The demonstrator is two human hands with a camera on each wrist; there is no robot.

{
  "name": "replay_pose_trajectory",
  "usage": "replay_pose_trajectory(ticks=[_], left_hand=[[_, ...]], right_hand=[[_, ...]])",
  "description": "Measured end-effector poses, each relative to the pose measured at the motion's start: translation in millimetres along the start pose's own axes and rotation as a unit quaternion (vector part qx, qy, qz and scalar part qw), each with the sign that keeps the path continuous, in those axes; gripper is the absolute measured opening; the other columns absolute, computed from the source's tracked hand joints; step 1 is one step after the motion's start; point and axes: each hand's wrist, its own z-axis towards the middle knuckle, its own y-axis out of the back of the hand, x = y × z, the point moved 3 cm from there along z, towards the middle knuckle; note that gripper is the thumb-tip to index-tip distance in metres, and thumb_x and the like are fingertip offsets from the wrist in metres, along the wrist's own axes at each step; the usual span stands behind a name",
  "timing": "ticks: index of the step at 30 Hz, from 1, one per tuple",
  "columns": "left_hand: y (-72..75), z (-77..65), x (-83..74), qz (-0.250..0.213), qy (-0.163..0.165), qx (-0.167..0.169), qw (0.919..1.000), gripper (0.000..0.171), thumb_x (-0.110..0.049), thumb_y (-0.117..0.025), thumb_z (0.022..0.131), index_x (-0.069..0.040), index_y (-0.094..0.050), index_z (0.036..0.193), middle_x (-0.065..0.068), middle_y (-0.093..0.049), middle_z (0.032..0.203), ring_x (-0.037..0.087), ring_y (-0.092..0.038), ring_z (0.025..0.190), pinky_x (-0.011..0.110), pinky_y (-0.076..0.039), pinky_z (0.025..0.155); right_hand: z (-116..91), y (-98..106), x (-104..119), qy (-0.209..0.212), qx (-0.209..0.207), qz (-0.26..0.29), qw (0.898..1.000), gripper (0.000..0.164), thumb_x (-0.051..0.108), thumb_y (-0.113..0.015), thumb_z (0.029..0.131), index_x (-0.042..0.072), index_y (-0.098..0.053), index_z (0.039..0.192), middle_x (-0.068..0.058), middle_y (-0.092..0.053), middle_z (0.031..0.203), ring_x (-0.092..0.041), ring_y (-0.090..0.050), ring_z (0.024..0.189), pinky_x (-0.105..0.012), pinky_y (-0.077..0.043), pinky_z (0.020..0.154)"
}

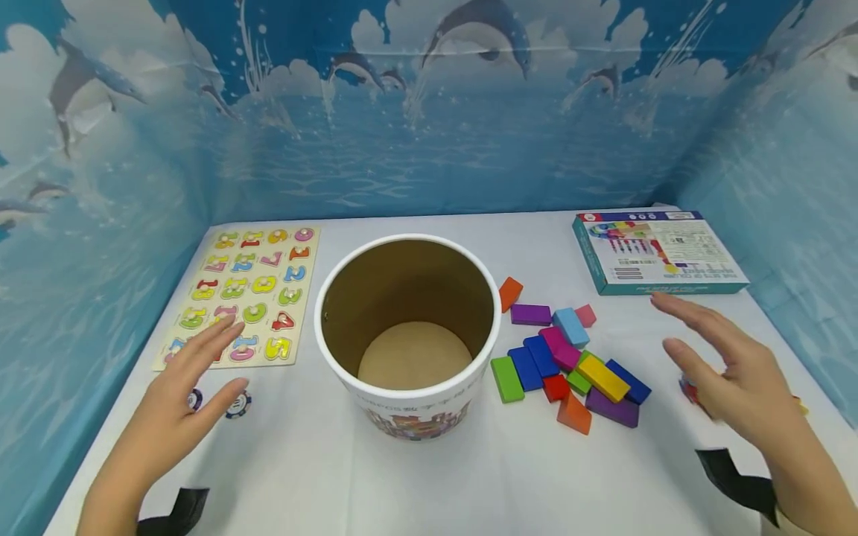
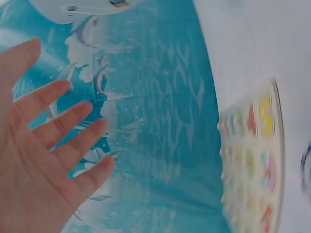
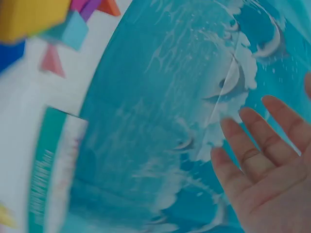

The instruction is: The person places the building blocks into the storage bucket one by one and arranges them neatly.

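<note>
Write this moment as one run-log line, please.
left hand: empty, near number puzzle board | right hand: empty, beside colored blocks | white-rimmed bucket: upright between hands

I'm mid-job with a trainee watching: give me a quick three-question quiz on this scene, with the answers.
1. Short answer: what colour is the block resting across a green one?
2. True or false: neither the left hand nor the right hand holds anything.
3. Multiple choice: in the head view, which lies left of the bucket? A, the box; B, the number board; C, the blue blocks.

Key: 1, yellow; 2, true; 3, B.
</note>
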Motion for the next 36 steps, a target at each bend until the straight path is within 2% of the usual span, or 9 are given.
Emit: replay_pose_trajectory(ticks=[4, 7, 11, 14, 19, 24, 26, 33, 36], left_hand=[[-7.9, 2.3, -6.4, -0.150, -0.016, -0.036, 0.9880, 0.057, 0.004, -0.061, 0.078, -0.012, -0.045, 0.130, 0.002, -0.044, 0.133, 0.009, -0.034, 0.124, 0.012, -0.026, 0.098], [-18.4, 15.5, -14.7, -0.281, -0.056, -0.027, 0.9577, 0.057, 0.015, -0.057, 0.076, 0.000, -0.043, 0.129, 0.011, -0.041, 0.134, 0.017, -0.035, 0.124, 0.016, -0.032, 0.097], [-34.0, 34.4, -30.8, -0.354, -0.071, -0.008, 0.9326, 0.059, 0.014, -0.057, 0.075, 0.000, -0.041, 0.130, 0.012, -0.032, 0.139, 0.023, -0.028, 0.128, 0.023, -0.034, 0.098], [-46.8, 40.1, -41.2, -0.366, -0.058, -0.016, 0.9287, 0.059, 0.010, -0.057, 0.077, -0.005, -0.040, 0.132, 0.007, -0.030, 0.141, 0.024, -0.026, 0.130, 0.027, -0.034, 0.098], [-62.0, 39.0, -52.4, -0.432, -0.038, -0.023, 0.9010, 0.061, 0.003, -0.052, 0.083, -0.009, -0.029, 0.138, 0.007, -0.029, 0.141, 0.025, -0.029, 0.128, 0.030, -0.034, 0.099], [-66.0, 40.4, -60.5, -0.435, -0.029, -0.024, 0.8995, 0.065, -0.003, -0.053, 0.083, -0.014, -0.025, 0.140, 0.003, -0.028, 0.142, 0.023, -0.027, 0.129, 0.036, -0.033, 0.100], [-65.0, 40.9, -61.9, -0.433, -0.030, -0.028, 0.9005, 0.064, -0.004, -0.053, 0.082, -0.013, -0.025, 0.139, 0.003, -0.028, 0.142, 0.023, -0.027, 0.129, 0.037, -0.033, 0.100], [-58.2, 41.0, -64.0, -0.425, -0.042, -0.041, 0.9032, 0.064, 0.000, -0.052, 0.081, -0.011, -0.028, 0.139, 0.005, -0.031, 0.141, 0.025, -0.029, 0.128, 0.032, -0.032, 0.101], [-55.0, 41.0, -64.7, -0.416, -0.049, -0.047, 0.9069, 0.063, 0.002, -0.053, 0.080, -0.010, -0.030, 0.138, 0.007, -0.032, 0.140, 0.026, -0.030, 0.127, 0.029, -0.033, 0.100]], right_hand=[[-16.5, -15.7, -24.7, -0.097, -0.016, 0.028, 0.995, 0.036, 0.022, -0.052, 0.089, 0.013, -0.052, 0.124, 0.011, -0.054, 0.114, 0.013, -0.043, 0.096, -0.001, -0.038, 0.071], [-26.5, -35.4, -43.2, -0.173, 0.012, 0.018, 0.985, 0.040, 0.033, -0.048, 0.090, 0.009, -0.053, 0.122, -0.008, -0.056, 0.115, -0.004, -0.050, 0.097, -0.002, -0.040, 0.063], [-35.3, -60.1, -70.5, -0.231, 0.033, -0.002, 0.972, 0.047, 0.043, -0.049, 0.087, 0.012, -0.053, 0.123, -0.015, -0.054, 0.117, -0.028, -0.048, 0.103, -0.008, -0.044, 0.061], [-38.2, -70.8, -79.3, -0.232, 0.041, -0.009, 0.972, 0.049, 0.045, -0.052, 0.085, 0.014, -0.054, 0.123, -0.013, -0.055, 0.115, -0.027, -0.047, 0.100, -0.013, -0.047, 0.061], [-35.9, -77.9, -65.4, -0.177, 0.082, -0.057, 0.979, 0.050, 0.036, -0.065, 0.079, 0.008, -0.055, 0.119, -0.016, -0.051, 0.111, -0.025, -0.045, 0.088, -0.026, -0.049, 0.062], [-35.8, -81.4, -59.3, -0.147, 0.075, -0.105, 0.981, 0.047, 0.022, -0.073, 0.071, 0.002, -0.058, 0.111, -0.019, -0.049, 0.103, -0.030, -0.047, 0.084, -0.051, -0.047, 0.071], [-35.8, -81.4, -58.5, -0.147, 0.067, -0.113, 0.980, 0.044, 0.022, -0.072, 0.072, 0.001, -0.058, 0.109, -0.020, -0.050, 0.101, -0.031, -0.047, 0.084, -0.053, -0.046, 0.072], [-27.8, -70.6, -49.9, -0.176, 0.038, -0.063, 0.982, 0.046, 0.032, -0.064, 0.080, 0.003, -0.056, 0.114, -0.009, -0.051, 0.094, -0.019, -0.043, 0.080, -0.015, -0.040, 0.057], [-19.4, -56.0, -33.2, -0.159, 0.022, -0.006, 0.987, 0.045, 0.029, -0.062, 0.082, 0.003, -0.053, 0.117, -0.007, -0.050, 0.100, -0.014, -0.043, 0.081, -0.005, -0.040, 0.061]])
